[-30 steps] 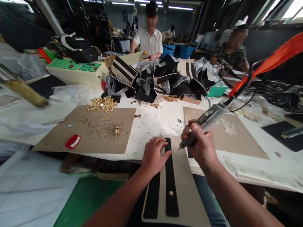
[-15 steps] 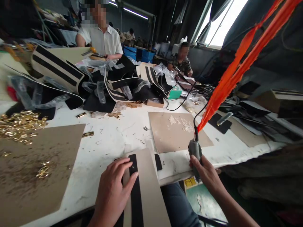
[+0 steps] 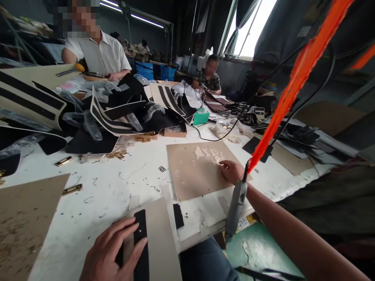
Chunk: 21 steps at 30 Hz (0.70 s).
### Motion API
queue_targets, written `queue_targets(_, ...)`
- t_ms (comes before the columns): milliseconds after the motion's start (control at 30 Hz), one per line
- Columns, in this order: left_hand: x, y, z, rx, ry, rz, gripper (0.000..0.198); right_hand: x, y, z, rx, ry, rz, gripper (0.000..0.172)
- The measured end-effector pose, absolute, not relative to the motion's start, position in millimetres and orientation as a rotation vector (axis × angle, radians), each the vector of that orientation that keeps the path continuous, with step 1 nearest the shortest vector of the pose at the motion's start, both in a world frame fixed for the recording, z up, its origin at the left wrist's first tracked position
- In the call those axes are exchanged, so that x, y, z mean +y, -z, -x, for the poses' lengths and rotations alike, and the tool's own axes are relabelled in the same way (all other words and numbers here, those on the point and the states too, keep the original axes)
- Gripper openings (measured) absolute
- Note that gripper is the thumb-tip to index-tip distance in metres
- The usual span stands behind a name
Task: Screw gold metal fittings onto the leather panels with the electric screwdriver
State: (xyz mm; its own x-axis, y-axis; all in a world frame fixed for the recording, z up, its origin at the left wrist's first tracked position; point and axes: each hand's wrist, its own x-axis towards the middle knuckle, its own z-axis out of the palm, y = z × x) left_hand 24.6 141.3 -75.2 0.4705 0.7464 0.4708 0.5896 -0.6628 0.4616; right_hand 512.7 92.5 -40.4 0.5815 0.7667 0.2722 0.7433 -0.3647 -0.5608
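- While the left hand (image 3: 107, 251) rests on the black strip (image 3: 142, 253), its thumb and fingers are spread apart, touching the strip near its far end.
- Beneath that strip is a beige panel (image 3: 162, 238), its far end over the white counter (image 3: 114, 187).
- Right hand (image 3: 233, 171) reaches over a brown board (image 3: 193, 181), fingertips at small pale pieces (image 3: 216, 157); whether they are pinched on one, I cannot tell.
- Grey power screwdriver (image 3: 236, 201) hangs tilted, tip down, from an orange strap (image 3: 285, 101), in front of the right forearm.
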Motion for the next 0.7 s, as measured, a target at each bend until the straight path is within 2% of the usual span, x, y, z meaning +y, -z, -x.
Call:
queue_targets(300, 141.6, 78.8, -24.5, 1.189, -0.968, -2.465, 0.033, 95.8, 34.1, -508.4, -1.369, -0.065, 2.203, 0.030)
queue_targets(700, 136.6, 64.4, -29.3, 1.179, -1.003, -2.452, 0.032, 94.6, 15.8, -520.7, -1.485, -0.295, 2.309, 0.020)
